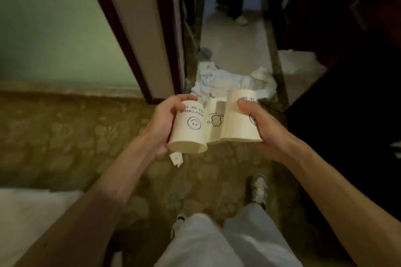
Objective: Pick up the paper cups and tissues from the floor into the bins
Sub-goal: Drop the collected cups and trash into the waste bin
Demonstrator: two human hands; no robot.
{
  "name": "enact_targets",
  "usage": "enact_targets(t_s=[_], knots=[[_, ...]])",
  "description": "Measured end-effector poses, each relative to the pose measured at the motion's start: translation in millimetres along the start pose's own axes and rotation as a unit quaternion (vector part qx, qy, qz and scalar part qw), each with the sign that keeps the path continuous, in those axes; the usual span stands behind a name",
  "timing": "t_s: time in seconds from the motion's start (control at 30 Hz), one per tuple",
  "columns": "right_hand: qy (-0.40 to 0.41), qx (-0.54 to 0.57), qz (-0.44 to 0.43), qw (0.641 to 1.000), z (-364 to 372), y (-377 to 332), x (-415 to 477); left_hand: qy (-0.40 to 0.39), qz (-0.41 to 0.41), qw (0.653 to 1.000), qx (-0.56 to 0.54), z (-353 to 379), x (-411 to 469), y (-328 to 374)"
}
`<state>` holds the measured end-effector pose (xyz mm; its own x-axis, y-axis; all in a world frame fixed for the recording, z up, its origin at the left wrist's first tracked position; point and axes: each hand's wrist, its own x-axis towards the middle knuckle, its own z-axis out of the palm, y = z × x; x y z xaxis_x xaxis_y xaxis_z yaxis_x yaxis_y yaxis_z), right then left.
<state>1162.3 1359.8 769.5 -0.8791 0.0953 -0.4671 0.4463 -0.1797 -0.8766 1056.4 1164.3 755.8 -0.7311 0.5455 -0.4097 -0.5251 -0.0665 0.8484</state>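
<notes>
At centre-left of the frame the left hand [163, 124] curls round a smiley-face cup [187, 130], its print inverted. A middle cup [214, 121] sits squeezed between that one and the right cup [237, 121], which the right hand [263, 130] grips with the thumb across its wall. Which hand carries the middle one cannot be told, and it may slip out if the hands part. Crumpled tissues [225, 81] lie on the floor [86, 132] just above the cups, and a paper scrap [176, 158] lies below the left cup. No bin shows.

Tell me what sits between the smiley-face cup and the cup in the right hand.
A third paper cup, bearing a drawing, sits between the smiley-face cup and the other cup that the right hand holds; head view.
</notes>
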Motion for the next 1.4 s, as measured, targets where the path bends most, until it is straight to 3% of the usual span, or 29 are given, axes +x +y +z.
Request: enact_targets(t_s=[0.2, 0.43, 0.53, 0.67, 0.83, 1.0, 1.27, 1.4], knots=[[0.138, 0.109, -0.135, 0.975, 16, -15, -161, -0.163, 0.045, 0.985, 0.024, 48, -78, 41], [0.282, 0.225, -0.231, 0.903, 8, 33, -324, -0.316, 0.078, 0.936, 0.135, 167, -166, 16], [0.334, 0.261, -0.249, 0.871, 7, 85, -404, -0.42, 0.036, 0.89, 0.176, 230, -211, -26], [0.421, 0.371, -0.226, 0.796, 12, 174, -511, -0.512, -0.049, 0.828, 0.223, 305, -282, -110], [0.522, 0.467, -0.159, 0.696, 37, 290, -627, -0.537, -0.209, 0.769, 0.277, 361, -379, -242], [0.6, 0.548, -0.153, 0.563, 60, 378, -701, -0.503, -0.347, 0.704, 0.362, 396, -454, -346], [0.586, 0.686, -0.172, 0.396, 52, 467, -766, -0.439, -0.467, 0.663, 0.387, 444, -507, -458], [0.568, 0.737, -0.17, 0.325, 31, 503, -782, -0.438, -0.508, 0.603, 0.432, 479, -511, -517]])
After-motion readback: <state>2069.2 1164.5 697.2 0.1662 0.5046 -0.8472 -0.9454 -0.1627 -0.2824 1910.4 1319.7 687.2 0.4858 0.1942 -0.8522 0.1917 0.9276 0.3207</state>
